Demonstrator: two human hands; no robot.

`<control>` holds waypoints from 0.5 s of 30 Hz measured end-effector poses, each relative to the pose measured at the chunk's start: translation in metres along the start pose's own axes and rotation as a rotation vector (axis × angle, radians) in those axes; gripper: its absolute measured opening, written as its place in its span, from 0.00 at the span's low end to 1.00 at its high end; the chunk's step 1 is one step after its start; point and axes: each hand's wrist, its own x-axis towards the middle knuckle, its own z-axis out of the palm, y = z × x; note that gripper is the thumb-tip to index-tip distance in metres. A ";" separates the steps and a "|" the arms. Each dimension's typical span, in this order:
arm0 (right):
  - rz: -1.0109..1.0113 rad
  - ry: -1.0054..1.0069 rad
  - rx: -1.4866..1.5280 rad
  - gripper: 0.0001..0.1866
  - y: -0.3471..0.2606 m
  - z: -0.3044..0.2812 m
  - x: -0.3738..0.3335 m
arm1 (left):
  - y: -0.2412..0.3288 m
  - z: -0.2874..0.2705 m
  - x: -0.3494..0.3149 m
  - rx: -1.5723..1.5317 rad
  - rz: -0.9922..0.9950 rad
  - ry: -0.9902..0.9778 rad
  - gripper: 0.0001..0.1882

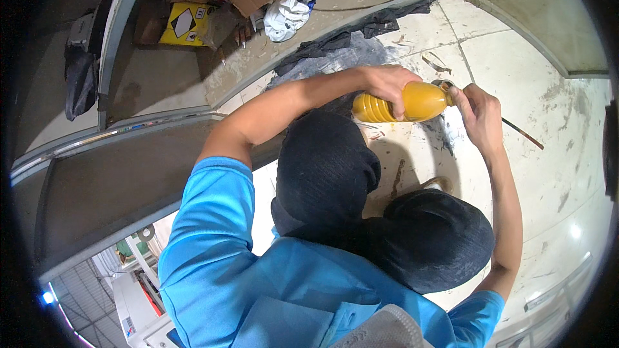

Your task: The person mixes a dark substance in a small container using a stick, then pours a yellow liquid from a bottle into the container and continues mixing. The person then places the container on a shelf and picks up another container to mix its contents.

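Left hand (pixel 391 87) grips yellow bottle (pixel 423 102), its mouth apparently hidden by right hand (pixel 480 113)

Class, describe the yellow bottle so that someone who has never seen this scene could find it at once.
Start at the pale floor on the right. Over it, the left grip holds the bottle sideways, its neck at the right grip. Unlike the flat-sided yellow box at upper left, it is rounded, with ribs towards its left end.
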 end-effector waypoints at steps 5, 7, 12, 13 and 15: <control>0.172 -0.048 -0.105 0.32 -0.012 0.006 0.011 | 0.006 -0.001 -0.009 0.184 -0.077 0.095 0.43; 0.122 -0.037 -0.166 0.30 -0.016 0.004 0.014 | 0.007 -0.006 -0.015 0.243 -0.125 0.122 0.43; -0.060 0.055 0.207 0.23 -0.022 0.001 0.015 | 0.010 -0.019 -0.021 0.160 -0.035 0.204 0.42; -0.027 0.072 0.225 0.21 -0.024 0.004 0.014 | 0.011 -0.022 -0.021 0.165 -0.021 0.232 0.41; 0.000 0.064 0.102 0.23 -0.027 0.002 0.017 | 0.013 -0.021 -0.025 0.180 -0.012 0.284 0.40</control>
